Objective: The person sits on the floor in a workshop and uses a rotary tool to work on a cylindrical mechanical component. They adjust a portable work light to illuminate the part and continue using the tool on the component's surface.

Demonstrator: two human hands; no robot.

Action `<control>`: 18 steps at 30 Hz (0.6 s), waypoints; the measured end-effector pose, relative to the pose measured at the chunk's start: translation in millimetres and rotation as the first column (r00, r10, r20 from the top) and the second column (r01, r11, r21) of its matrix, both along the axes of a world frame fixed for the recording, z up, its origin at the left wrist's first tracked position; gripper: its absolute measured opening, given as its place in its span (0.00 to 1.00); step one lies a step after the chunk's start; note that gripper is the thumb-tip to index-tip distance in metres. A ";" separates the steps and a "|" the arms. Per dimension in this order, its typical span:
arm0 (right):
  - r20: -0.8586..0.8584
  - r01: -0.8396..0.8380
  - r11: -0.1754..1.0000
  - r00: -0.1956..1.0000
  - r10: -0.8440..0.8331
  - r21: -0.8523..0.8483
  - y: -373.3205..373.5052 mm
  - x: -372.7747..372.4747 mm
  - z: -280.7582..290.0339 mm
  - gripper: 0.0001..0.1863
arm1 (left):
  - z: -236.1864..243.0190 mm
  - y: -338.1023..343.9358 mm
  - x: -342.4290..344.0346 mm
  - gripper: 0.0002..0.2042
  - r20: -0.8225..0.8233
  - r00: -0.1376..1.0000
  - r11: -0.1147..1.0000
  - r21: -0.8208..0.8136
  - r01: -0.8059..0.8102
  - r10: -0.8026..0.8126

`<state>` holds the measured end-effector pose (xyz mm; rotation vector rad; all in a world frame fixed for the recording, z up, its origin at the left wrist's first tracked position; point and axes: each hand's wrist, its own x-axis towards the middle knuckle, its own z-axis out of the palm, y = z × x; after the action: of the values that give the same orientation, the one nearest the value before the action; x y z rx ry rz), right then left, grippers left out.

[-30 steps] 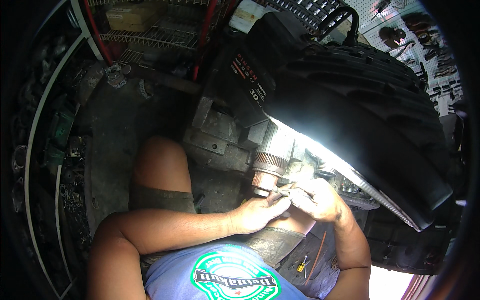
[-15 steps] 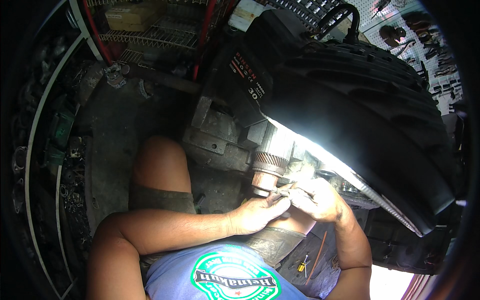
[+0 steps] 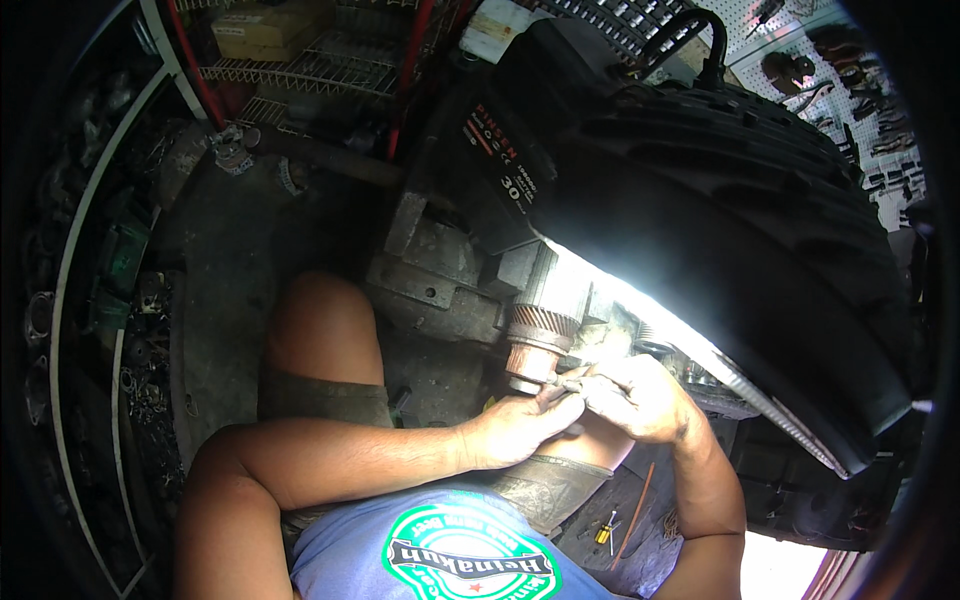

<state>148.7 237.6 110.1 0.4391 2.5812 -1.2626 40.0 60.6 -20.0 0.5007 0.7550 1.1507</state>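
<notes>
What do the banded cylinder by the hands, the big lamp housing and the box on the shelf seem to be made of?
Banded cylinder: metal, its lower band probably copper, judging by the reddish sheen.
Lamp housing: probably moulded plastic, matte black with ribs.
Box: likely cardboard, from its flat, dull brown faces, though shadow leaves this open.

A black lamp is throwing harsh white light from its lower edge, glaring over the metal cylinder and brightening the fingers. The wire shelves are sinking into shadow, while the fisheye lens is bending straight edges and darkening the rim.
</notes>
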 end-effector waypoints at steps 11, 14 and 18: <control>0.093 0.036 0.999 0.995 -0.037 0.008 -0.4 -2.9 7.0 0.15 | -1.5 4.6 -0.2 0.36 -0.031 0.999 0.999 0.045 0.010 -0.009; 0.086 0.039 0.999 0.996 -0.039 0.003 -0.9 -4.0 6.6 0.16 | -0.7 4.5 0.0 0.36 -0.028 0.999 0.999 0.029 0.018 -0.017; 0.080 0.037 0.999 0.996 -0.037 0.012 -2.3 -5.9 7.2 0.16 | -1.8 4.5 3.1 0.36 0.018 1.000 0.999 0.033 -0.015 0.014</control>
<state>142.9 235.3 117.3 0.5308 2.5247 -1.2185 43.1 65.1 -21.9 0.5132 0.7262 1.1813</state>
